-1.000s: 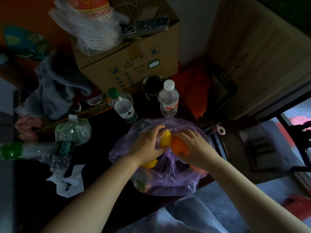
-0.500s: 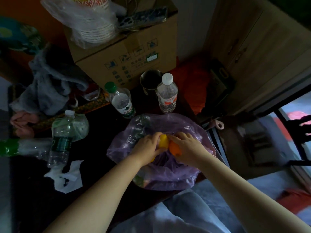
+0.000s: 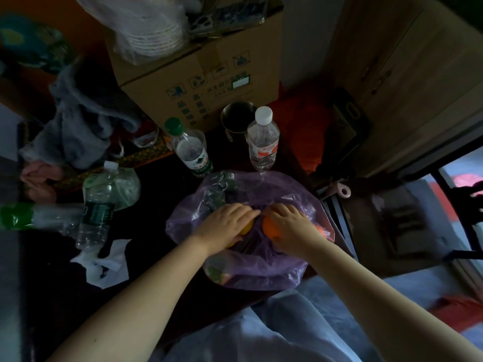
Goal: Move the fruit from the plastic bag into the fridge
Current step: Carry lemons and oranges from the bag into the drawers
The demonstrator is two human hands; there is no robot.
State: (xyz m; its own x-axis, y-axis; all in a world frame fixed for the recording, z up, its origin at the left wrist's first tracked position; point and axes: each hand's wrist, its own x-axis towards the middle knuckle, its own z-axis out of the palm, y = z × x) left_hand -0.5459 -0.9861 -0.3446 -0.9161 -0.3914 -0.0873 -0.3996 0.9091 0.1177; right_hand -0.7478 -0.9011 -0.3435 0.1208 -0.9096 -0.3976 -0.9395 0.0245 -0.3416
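The left hand (image 3: 230,226) curls palm-down over a yellow fruit (image 3: 247,228), most of it hidden under the fingers. The right hand (image 3: 290,226) wraps its fingers round an orange fruit (image 3: 270,228). The two sets of fingertips nearly meet in the open mouth of the purple plastic bag (image 3: 261,273). Both fruits sit inside the bag, low in its middle. Further pieces show dimly through the film at its near-left corner and right edge.

This looks like the picking-out step: each hand has its fruit, and neither is clear of the bag. Next, both must lift straight up without snagging the loose film, then carry to the fridge, which is not in view. Both forearms reach in from the near side, wrists bent down. Beyond the bag stand two water bottles (image 3: 262,142) and a cardboard box (image 3: 203,84).
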